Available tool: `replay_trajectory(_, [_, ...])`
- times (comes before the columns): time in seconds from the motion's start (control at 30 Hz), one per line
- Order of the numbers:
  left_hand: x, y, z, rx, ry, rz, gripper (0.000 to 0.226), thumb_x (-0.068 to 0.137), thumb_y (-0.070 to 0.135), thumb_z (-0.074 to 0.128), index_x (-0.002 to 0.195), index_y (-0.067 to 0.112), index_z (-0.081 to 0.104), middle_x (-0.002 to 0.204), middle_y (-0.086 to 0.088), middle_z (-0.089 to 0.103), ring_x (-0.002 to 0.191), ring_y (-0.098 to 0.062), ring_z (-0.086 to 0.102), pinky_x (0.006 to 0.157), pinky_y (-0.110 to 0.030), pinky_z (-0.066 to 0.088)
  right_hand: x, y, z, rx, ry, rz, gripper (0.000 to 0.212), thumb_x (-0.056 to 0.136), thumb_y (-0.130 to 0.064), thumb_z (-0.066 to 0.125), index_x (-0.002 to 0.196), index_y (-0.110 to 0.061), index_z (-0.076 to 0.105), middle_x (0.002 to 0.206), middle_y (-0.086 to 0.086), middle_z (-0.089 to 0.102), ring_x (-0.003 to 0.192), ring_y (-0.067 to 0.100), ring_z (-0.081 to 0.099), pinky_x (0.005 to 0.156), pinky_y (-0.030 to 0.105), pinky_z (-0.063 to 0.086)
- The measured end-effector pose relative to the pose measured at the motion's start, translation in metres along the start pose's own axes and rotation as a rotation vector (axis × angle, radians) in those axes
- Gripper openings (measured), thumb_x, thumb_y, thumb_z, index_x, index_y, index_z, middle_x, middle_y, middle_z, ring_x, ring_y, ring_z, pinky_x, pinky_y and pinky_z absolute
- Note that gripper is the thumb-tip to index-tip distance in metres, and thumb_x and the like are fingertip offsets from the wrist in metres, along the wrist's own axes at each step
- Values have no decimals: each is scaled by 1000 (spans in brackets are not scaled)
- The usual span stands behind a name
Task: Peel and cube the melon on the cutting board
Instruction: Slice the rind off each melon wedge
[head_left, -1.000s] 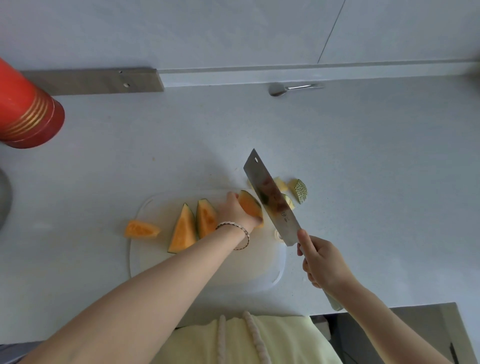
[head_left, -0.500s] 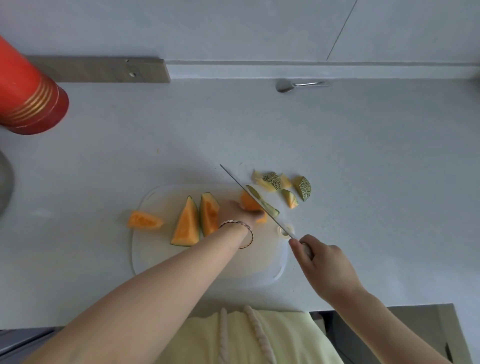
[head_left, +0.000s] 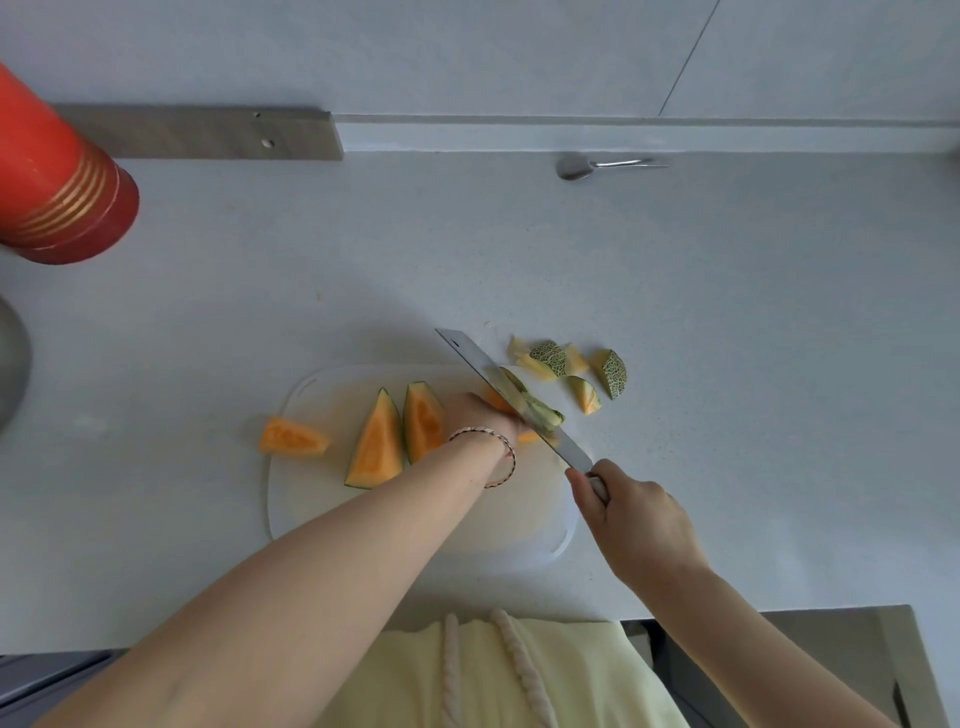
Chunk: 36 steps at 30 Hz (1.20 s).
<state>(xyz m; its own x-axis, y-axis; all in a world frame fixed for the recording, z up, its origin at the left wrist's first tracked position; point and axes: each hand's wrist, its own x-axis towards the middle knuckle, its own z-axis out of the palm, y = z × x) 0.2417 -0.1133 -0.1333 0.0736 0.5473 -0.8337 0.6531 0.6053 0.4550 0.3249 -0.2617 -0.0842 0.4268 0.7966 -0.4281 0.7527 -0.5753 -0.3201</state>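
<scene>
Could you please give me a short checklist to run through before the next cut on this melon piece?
1. Right hand gripping the knife by its handle: ok.
2. Left hand holding the melon piece on the cutting board: ok.
3. Left fingertips clear of the blade: cannot tell, they are hidden behind the hand.
4. Rind strip fully cut free: cannot tell.
5. Two wedges peeled: not ok, green rind edges show.
6. All melon on the board: not ok, one orange chunk lies on the counter beside it.
</scene>
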Motion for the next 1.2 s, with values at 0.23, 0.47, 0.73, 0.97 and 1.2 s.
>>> replay_trajectory(0.23, [4, -4, 5, -38, 3, -8, 39, 68, 26, 80, 92, 1, 63, 93, -15, 69, 87, -29, 69, 82, -38, 57, 24, -9, -19, 114, -98, 61, 52, 95, -51, 31, 66, -10, 44, 60, 3, 46, 53, 17, 39, 50, 29, 30])
replay_trajectory(0.47, [8, -4, 6, -58, 31, -16, 41, 64, 21, 83, 93, -1, 63, 90, -17, 69, 85, -31, 68, 78, -40, 58, 47, -5, -15, 195, -146, 53, 50, 96, -49, 29, 71, -8, 46, 67, 6, 48, 59, 17, 40, 52, 28, 29])
replay_trajectory(0.73, [6, -6, 5, -56, 16, 13, 26, 69, 15, 80, 81, 4, 60, 97, -20, 68, 90, -34, 68, 81, -42, 57, 47, 8, -15, 830, -227, 299, 50, 95, -51, 36, 65, -11, 45, 36, -8, 32, 30, 7, 27, 38, 17, 25])
replay_trajectory(0.97, [6, -5, -3, 160, 25, 148, 16, 72, 17, 73, 77, 4, 65, 90, -16, 71, 88, -32, 68, 84, -39, 56, 34, 17, -33, 530, -141, 123, 53, 92, -52, 39, 67, -6, 47, 44, -6, 38, 39, 11, 32, 47, 22, 30])
replay_trajectory(1.2, [0, 3, -16, 422, 108, 264, 25, 81, 22, 55, 58, 12, 51, 61, -5, 57, 78, -29, 68, 80, -33, 54, 30, 8, -40, 267, -145, 35, 50, 91, -52, 35, 69, -9, 46, 59, 2, 40, 54, 15, 35, 54, 29, 30])
